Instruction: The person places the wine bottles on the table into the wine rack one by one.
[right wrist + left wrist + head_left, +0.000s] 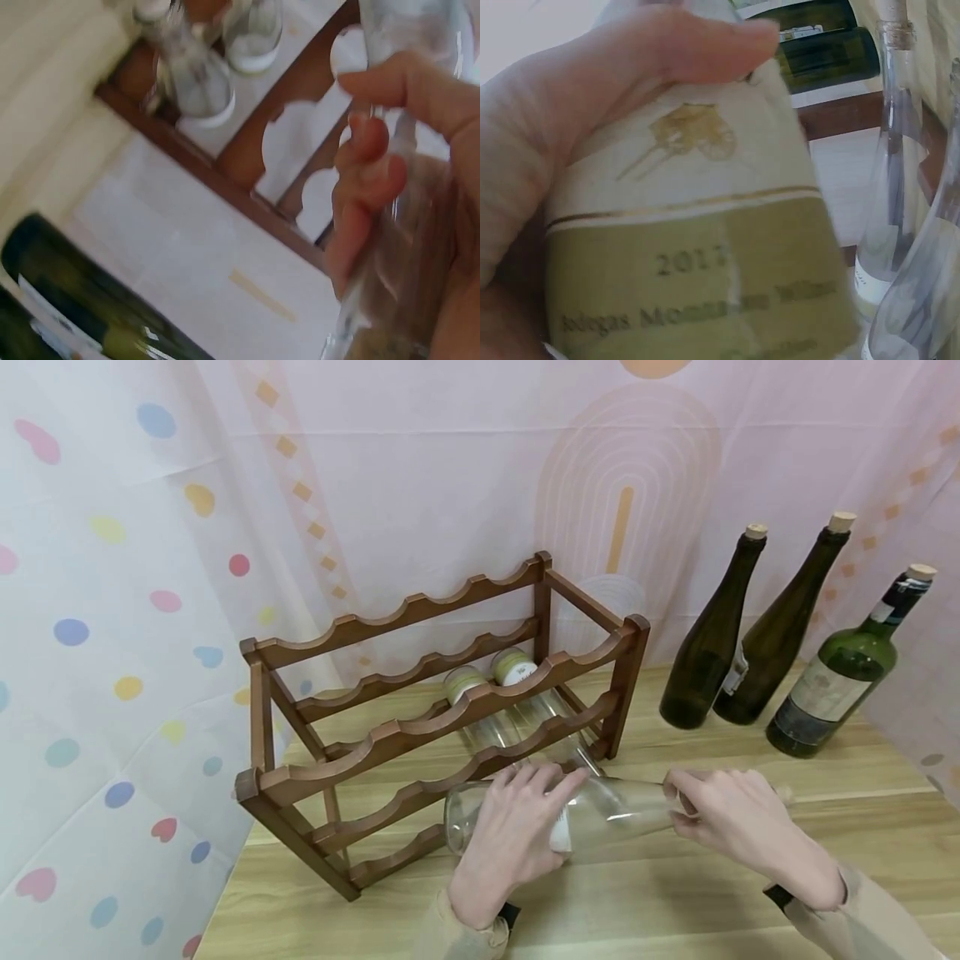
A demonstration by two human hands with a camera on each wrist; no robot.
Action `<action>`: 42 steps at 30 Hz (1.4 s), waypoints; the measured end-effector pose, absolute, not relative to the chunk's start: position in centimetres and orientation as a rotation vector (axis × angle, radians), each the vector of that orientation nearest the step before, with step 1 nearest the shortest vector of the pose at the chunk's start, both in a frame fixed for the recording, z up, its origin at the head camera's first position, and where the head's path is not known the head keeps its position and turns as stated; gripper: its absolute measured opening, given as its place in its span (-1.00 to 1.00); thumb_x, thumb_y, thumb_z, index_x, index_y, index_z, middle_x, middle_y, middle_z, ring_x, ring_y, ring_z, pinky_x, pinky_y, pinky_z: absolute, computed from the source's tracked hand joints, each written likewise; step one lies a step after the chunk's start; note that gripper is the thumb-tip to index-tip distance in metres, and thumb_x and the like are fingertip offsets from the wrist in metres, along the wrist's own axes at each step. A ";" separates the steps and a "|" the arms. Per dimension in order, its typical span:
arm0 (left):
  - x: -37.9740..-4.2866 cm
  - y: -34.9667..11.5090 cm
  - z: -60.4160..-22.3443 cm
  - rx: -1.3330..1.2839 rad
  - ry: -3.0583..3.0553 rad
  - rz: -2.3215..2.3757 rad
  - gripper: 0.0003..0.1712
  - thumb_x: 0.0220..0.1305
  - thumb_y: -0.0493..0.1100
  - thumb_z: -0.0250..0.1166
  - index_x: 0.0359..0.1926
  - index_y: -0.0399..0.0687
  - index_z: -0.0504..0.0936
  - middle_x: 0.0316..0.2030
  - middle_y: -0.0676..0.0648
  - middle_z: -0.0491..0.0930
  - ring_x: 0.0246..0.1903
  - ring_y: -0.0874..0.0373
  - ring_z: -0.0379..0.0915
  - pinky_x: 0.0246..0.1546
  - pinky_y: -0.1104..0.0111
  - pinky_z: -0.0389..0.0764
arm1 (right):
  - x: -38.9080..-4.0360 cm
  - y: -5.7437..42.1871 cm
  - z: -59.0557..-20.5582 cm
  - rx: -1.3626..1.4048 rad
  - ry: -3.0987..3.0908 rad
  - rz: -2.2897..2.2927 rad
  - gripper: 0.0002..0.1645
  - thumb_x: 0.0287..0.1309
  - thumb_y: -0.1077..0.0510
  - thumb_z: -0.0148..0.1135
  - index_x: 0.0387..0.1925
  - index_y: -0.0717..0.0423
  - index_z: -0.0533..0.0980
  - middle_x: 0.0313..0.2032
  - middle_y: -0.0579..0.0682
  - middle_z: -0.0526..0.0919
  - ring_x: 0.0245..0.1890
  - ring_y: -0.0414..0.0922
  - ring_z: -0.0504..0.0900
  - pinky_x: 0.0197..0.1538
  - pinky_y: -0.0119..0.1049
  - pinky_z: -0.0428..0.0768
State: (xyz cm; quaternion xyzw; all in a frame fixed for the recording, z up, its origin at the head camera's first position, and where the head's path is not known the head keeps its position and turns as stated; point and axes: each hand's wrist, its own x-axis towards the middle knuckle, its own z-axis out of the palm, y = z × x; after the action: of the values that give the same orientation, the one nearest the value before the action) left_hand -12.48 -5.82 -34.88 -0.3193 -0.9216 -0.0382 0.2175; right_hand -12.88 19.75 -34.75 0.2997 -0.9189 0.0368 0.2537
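Observation:
A clear glass wine bottle [637, 810] is held on its side in front of the wooden rack, base to the left and neck to the right. My left hand [517, 827] grips its body near the base, thumb and fingers around the glass. In the left wrist view its label [697, 262], white and olive with "2017" on it, faces the camera. The neck is in the grip of my right hand [727, 814], fingers curled round it. A cork [382, 345] shows at the mouth in the right wrist view.
The brown rack [626, 689] has scalloped rails. Two clear bottles, one [465, 681] beside the other [516, 668], lie in its lower level toward the right. Two dark slim bottles [701, 647] [776, 635] and a green labelled bottle [832, 689], all corked, stand right on the wooden table [862, 835].

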 end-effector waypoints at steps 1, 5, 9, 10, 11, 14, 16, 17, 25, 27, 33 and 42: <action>-12.4 -5.9 -34.7 -0.898 -2.587 -0.135 0.08 -0.56 0.21 0.60 0.16 0.22 0.37 -0.06 0.05 0.58 -0.05 0.11 0.49 -0.05 0.20 0.59 | -12.7 19.8 -34.9 0.798 -2.505 0.105 -0.66 -0.51 0.23 0.35 -0.63 -0.13 0.37 -0.79 -0.37 0.18 -0.79 -0.42 0.04 -0.71 -0.55 -0.11; -12.2 -6.9 -33.9 -0.906 -2.688 -0.336 -0.09 -0.28 0.23 0.50 0.16 0.10 0.42 0.02 0.00 0.56 0.03 0.11 0.45 0.01 0.20 0.57 | -11.8 19.8 -35.2 0.736 -2.555 0.110 -0.64 -0.56 0.27 0.33 -0.62 -0.14 0.40 -0.79 -0.39 0.25 -0.80 -0.42 0.09 -0.74 -0.53 -0.07; -12.6 -9.0 -33.3 -0.740 -2.593 -0.476 -0.35 -0.08 0.12 0.42 0.04 -0.06 0.53 -0.04 -0.12 0.60 -0.05 0.03 0.52 -0.09 0.19 0.62 | -10.9 19.6 -35.6 0.660 -2.639 0.101 -0.63 -0.57 0.29 0.32 -0.57 -0.13 0.45 -0.76 -0.38 0.36 -0.81 -0.39 0.18 -0.77 -0.49 0.01; -12.8 -9.5 -33.3 -0.669 -2.568 -0.475 -0.40 -0.06 0.09 0.41 0.01 -0.08 0.55 -0.06 -0.15 0.61 -0.09 -0.01 0.53 -0.13 0.16 0.63 | -10.7 19.5 -35.7 0.641 -2.659 0.099 -0.63 -0.56 0.29 0.32 -0.55 -0.14 0.46 -0.76 -0.39 0.39 -0.81 -0.39 0.21 -0.77 -0.48 0.03; -13.0 -10.1 -33.3 -0.598 -2.543 -0.465 -0.45 -0.05 0.05 0.42 -0.04 -0.10 0.57 -0.10 -0.17 0.63 -0.12 -0.04 0.55 -0.18 0.12 0.63 | -10.5 19.3 -35.8 0.620 -2.685 0.101 -0.63 -0.54 0.28 0.33 -0.54 -0.14 0.47 -0.75 -0.39 0.40 -0.81 -0.38 0.22 -0.77 -0.47 0.05; -13.5 -11.5 -33.6 -0.398 -2.544 -0.414 -0.55 -0.01 -0.02 0.42 -0.10 -0.14 0.60 -0.17 -0.19 0.65 -0.20 -0.12 0.57 -0.27 0.02 0.62 | -10.0 18.7 -36.0 0.563 -2.749 0.122 -0.62 -0.52 0.24 0.41 -0.51 -0.13 0.49 -0.73 -0.37 0.49 -0.79 -0.36 0.30 -0.76 -0.44 0.11; -13.7 -12.2 -33.9 -0.311 -2.574 -0.393 -0.60 0.00 -0.07 0.43 -0.12 -0.14 0.61 -0.19 -0.19 0.66 -0.20 -0.14 0.57 -0.28 -0.03 0.59 | -9.7 18.3 -36.2 0.516 -2.798 0.137 -0.62 -0.49 0.21 0.45 -0.50 -0.15 0.49 -0.73 -0.35 0.51 -0.78 -0.34 0.34 -0.76 -0.42 0.15; -13.8 -12.5 -34.0 -0.284 -2.592 -0.391 -0.62 0.01 -0.11 0.42 -0.13 -0.15 0.62 -0.22 -0.19 0.67 -0.22 -0.14 0.57 -0.29 -0.04 0.58 | -9.6 18.1 -36.3 0.498 -2.819 0.145 -0.62 -0.48 0.20 0.47 -0.50 -0.14 0.49 -0.73 -0.32 0.53 -0.77 -0.33 0.35 -0.76 -0.41 0.17; -14.0 -13.1 -34.4 -0.200 -2.710 -0.420 -0.73 -0.02 -0.23 0.43 -0.22 -0.17 0.69 -0.35 -0.16 0.64 -0.33 -0.12 0.54 -0.39 0.03 0.53 | -8.9 16.2 -37.2 0.401 -2.927 0.254 -0.70 -0.39 0.17 0.42 -0.48 -0.08 0.51 -0.76 -0.23 0.50 -0.77 -0.29 0.33 -0.73 -0.38 0.24; -14.1 -13.1 -34.5 -0.195 -2.725 -0.413 -0.74 -0.02 -0.24 0.43 -0.22 -0.17 0.70 -0.33 -0.16 0.64 -0.31 -0.12 0.53 -0.35 0.02 0.54 | -8.7 15.7 -37.4 0.399 -2.948 0.295 -0.69 -0.35 0.15 0.44 -0.45 -0.05 0.51 -0.73 -0.22 0.52 -0.76 -0.31 0.33 -0.72 -0.41 0.27; -14.1 -13.2 -34.7 -0.236 -2.714 -0.360 -0.78 -0.05 -0.33 0.42 -0.28 -0.15 0.71 -0.35 -0.17 0.62 -0.33 -0.12 0.51 -0.43 0.02 0.53 | -8.5 14.8 -38.3 0.550 -2.870 0.464 -0.65 -0.26 0.21 0.44 -0.35 0.05 0.49 -0.73 -0.21 0.47 -0.76 -0.41 0.24 -0.74 -0.54 0.23; -14.1 -13.2 -34.8 -0.240 -2.716 -0.391 -0.81 -0.09 -0.42 0.41 -0.39 -0.12 0.72 -0.46 -0.14 0.59 -0.39 -0.09 0.51 -0.49 0.02 0.51 | -8.3 13.6 -39.3 0.748 -2.930 0.884 -0.63 -0.13 0.34 0.32 -0.19 0.28 0.46 -0.63 -0.15 0.54 -0.66 -0.47 0.29 -0.64 -0.54 0.40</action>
State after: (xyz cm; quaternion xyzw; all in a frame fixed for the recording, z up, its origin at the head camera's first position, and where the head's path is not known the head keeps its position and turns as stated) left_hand -14.09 -13.23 -34.84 -0.0856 -0.9677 -0.1392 0.1922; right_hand -8.28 13.59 -39.31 0.2373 -0.9300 0.2807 -0.0044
